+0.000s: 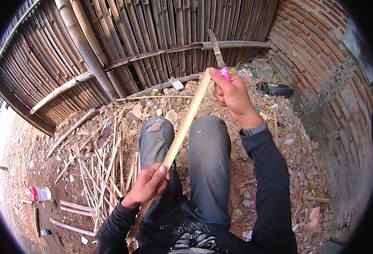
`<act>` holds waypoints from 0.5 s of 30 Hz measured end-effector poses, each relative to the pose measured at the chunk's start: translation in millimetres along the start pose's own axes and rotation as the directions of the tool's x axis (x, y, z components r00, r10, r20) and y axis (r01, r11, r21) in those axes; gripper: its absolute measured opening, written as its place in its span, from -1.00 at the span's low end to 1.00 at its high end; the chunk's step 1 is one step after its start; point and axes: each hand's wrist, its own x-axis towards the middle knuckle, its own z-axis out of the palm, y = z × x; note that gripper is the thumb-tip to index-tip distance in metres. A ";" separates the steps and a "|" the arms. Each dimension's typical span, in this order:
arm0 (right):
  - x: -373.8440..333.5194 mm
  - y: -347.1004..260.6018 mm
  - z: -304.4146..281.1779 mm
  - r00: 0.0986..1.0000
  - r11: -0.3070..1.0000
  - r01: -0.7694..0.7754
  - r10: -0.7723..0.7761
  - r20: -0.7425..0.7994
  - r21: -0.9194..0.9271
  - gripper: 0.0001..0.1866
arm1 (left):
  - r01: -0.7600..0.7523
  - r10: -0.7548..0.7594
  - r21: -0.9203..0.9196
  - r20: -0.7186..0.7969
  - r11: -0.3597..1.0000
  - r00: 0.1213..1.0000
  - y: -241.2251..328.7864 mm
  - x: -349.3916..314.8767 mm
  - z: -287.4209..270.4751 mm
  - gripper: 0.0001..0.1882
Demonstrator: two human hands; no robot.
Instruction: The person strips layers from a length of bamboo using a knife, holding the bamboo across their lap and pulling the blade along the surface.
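Observation:
A long, pale bamboo strip (185,125) slants across the space over my knees, from near my lap up to the far right. Around its lower part my left hand (149,183) is closed, with the thumb lying along the strip. At the far end my right hand (235,95) is closed on a knife (216,51) with a pink handle, its blade pointing up and away from me. That hand's thumb and fingers also pinch the strip's tip. The blade stands clear of the strip.
Several loose bamboo strips (106,178) lie heaped to my left. Beyond them is a clear tub with a red rim (34,194). A bamboo wall (161,34) stands ahead, a brick wall (309,55) to the right. Rubble and litter (296,156) cover the ground.

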 end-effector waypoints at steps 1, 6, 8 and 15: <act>5.0 -14.0 6.0 1.000 1.000 0.005 -0.005 0.018 0.000 -0.75 | -0.030 0.030 0.011 -0.010 1.000 1.000 9.3 7.7 -1.4 -0.59; 25.1 -36.7 21.0 0.980 0.890 0.149 -0.076 0.183 -0.430 -0.65 | -0.099 0.102 0.066 -0.043 0.993 0.994 48.7 44.0 0.0 -0.62; 35.3 -41.9 17.4 0.971 0.848 0.236 -0.231 0.070 -0.475 -0.65 | -0.146 0.151 0.132 -0.030 0.980 0.988 56.3 56.5 1.3 -0.63; 81.5 -60.5 -74.7 0.778 0.849 0.296 -0.480 -0.406 -0.437 -0.57 | -0.024 -0.076 0.218 0.440 0.976 0.895 49.9 80.7 -15.8 -0.50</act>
